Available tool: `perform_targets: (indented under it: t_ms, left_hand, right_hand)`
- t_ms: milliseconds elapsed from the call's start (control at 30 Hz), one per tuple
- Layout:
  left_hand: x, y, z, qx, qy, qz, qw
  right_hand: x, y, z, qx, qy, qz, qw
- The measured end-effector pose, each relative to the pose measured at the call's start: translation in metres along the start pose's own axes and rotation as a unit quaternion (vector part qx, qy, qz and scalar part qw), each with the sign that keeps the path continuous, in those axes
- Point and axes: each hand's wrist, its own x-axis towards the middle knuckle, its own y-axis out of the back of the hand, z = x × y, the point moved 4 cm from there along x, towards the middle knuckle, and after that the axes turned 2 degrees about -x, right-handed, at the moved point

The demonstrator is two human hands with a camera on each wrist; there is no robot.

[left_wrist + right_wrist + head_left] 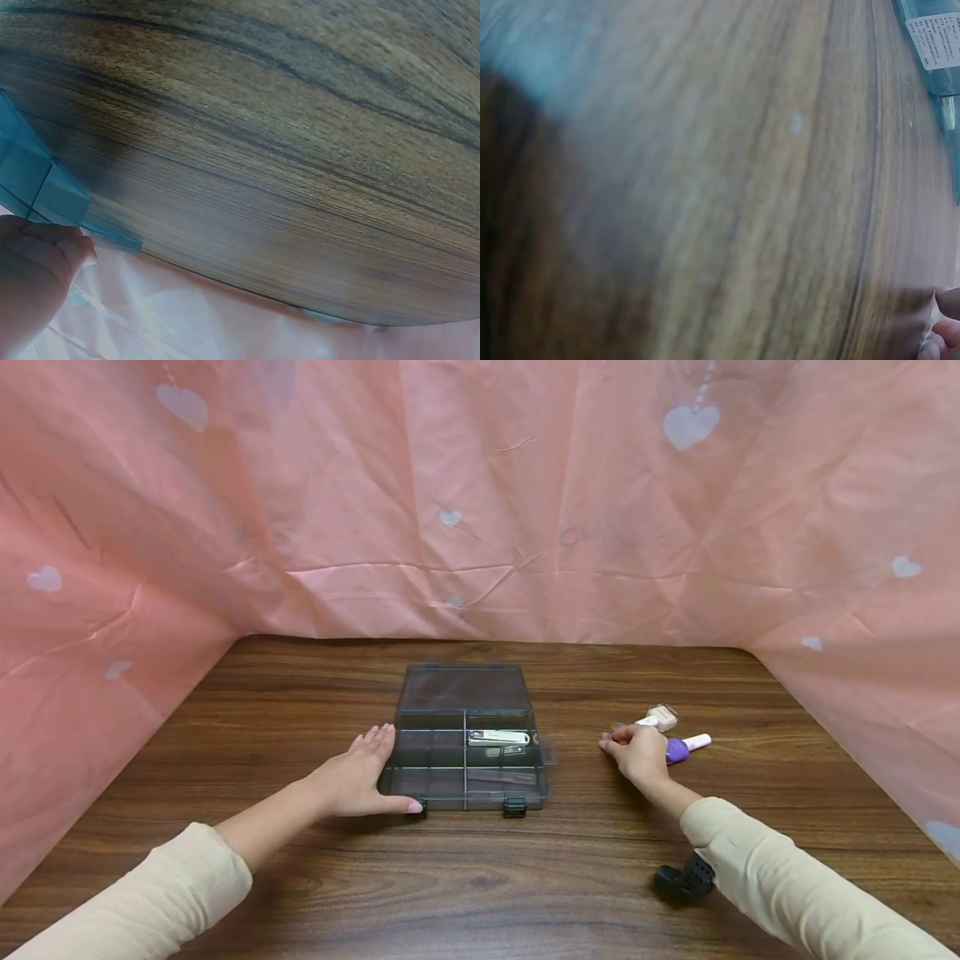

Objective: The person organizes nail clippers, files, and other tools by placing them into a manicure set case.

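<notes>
We see a box (428, 781) of smoky, see-through plastic in the middle of the bench (300, 693), its lid (465, 688) laid back on the far side. Dividers part it into compartments; a silvery clipper (498, 738) lies in the right middle one, with a small pale piece (505, 751) just near of it, and a flat strip (501, 778) lies in the near right one. Dark latches (514, 807) line the near edge.

The bench has brown wood grain. Pink cloth (480, 468) hangs along its left, far and right sides, dotted with pale hearts (691, 427). To the right of the box we have a pale bottle (666, 717) and, nearer, a purple bottle (677, 751).

The left hand (363, 781) rests against the box's left side, fingers (384, 742) straight, thumb (401, 805) spread wide toward the near left latch. The right hand (639, 755) is down beside the bottles, thumb and fingertips bent close together at small clear bits; we cannot tell whether it grips one.
</notes>
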Motion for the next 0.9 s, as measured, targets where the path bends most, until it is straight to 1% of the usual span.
perform_targets:
  t_ms: [400,633,733,900]
  left_hand:
    - [-0.0011,0.0011,0.0004,-0.003,0.0,0.0,1.0]
    - [-0.0005,0.0011,0.0005,0.0,-0.001,-0.001,1.0]
    - [-0.0002,0.0008,0.0002,-0.001,0.002,-0.004,1.0]
    - [0.0,0.0009,0.0001,-0.004,0.005,-0.007,1.0]
  right_hand:
    - [0.0016,-0.0004,-0.0017,0.0,-0.005,0.003,1.0]
    - [0.0025,-0.0001,-0.0006,-0.001,0.012,0.01,1.0]
    - [0.0031,0.0003,0.0001,-0.005,0.015,0.002,1.0]
    - [0.0036,0.0025,0.0002,-0.012,0.01,-0.027,1.0]
